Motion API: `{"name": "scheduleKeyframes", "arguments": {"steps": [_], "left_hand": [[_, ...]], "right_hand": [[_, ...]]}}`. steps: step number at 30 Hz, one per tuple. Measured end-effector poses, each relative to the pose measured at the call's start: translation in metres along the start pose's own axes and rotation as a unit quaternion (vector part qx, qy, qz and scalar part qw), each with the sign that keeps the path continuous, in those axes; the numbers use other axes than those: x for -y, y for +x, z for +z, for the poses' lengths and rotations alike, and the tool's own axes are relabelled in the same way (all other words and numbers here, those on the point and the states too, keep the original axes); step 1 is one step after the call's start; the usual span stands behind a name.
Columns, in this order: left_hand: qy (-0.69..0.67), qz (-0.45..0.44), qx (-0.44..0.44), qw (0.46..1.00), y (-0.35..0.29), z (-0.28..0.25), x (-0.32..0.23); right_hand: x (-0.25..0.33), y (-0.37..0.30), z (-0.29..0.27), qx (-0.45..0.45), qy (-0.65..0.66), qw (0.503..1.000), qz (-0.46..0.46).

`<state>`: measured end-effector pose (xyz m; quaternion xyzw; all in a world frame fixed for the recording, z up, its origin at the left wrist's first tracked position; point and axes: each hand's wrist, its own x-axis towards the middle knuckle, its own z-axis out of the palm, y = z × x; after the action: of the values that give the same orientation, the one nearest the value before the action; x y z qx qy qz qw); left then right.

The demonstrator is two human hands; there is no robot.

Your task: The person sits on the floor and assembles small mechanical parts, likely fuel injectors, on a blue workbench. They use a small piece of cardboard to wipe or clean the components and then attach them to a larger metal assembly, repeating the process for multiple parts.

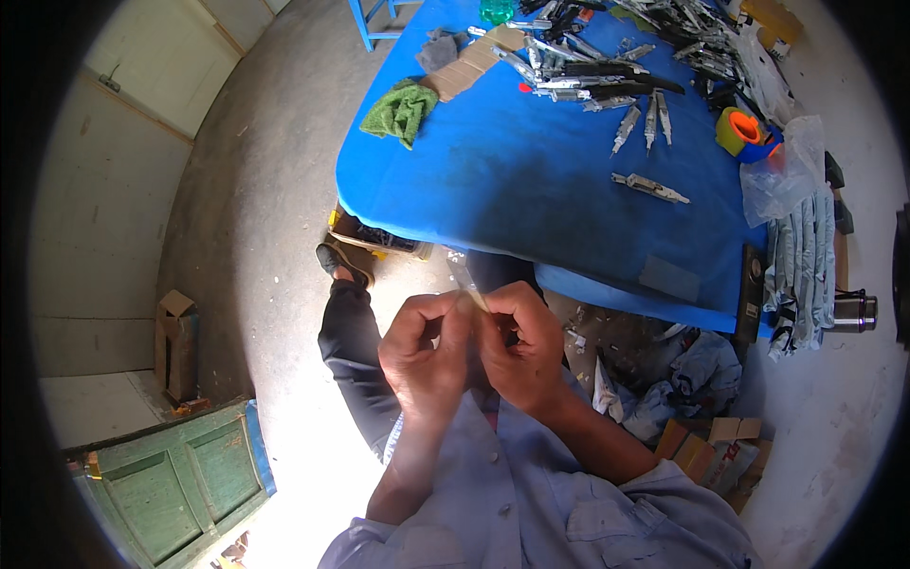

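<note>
My left hand (422,353) and my right hand (523,349) meet in front of my chest, just short of the table's near edge. Thumb and forefinger of each hand are pinched together, tips nearly touching. Between them is a small, thin, see-through strip (462,272) that sticks out beyond the fingertips; its exact kind is too small to tell. On the blue-covered table (493,190), one metal-and-black elongated part (651,187) lies apart from the others. Farther back is a heap of similar metal parts (592,81).
A green cloth (400,112) and a cardboard piece (471,64) lie at the table's left. At its right are a colourful tape-like ring (741,130), plastic bags (789,175) and a metal flask (855,311). An open box (379,237) stands by my foot.
</note>
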<state>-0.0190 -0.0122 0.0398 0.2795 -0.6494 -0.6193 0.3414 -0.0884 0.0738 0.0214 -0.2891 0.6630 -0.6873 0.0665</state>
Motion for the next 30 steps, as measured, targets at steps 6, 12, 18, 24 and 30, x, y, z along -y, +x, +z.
{"name": "scheduleKeyframes", "arguments": {"steps": [6,12,18,24,30], "left_hand": [[0.076,0.039,0.011,0.996,-0.004,0.004,0.002],[0.003,0.007,0.01,1.0,-0.007,0.006,-0.001],[-0.1,-0.067,0.012,0.993,-0.005,-0.007,0.002],[-0.11,-0.077,0.01,0.991,-0.004,-0.016,0.01],[-0.137,-0.101,0.04,0.985,-0.008,-0.019,0.006]], "right_hand": [[0.0,0.005,-0.005,-0.005,-0.091,0.993,-0.079],[0.009,0.007,-0.01,0.036,-0.147,0.983,-0.105],[0.015,0.008,-0.004,0.046,-0.143,0.98,-0.128],[0.01,0.003,-0.012,0.068,-0.049,0.996,0.043],[-0.003,0.007,-0.01,0.093,0.208,0.957,0.18]]}}
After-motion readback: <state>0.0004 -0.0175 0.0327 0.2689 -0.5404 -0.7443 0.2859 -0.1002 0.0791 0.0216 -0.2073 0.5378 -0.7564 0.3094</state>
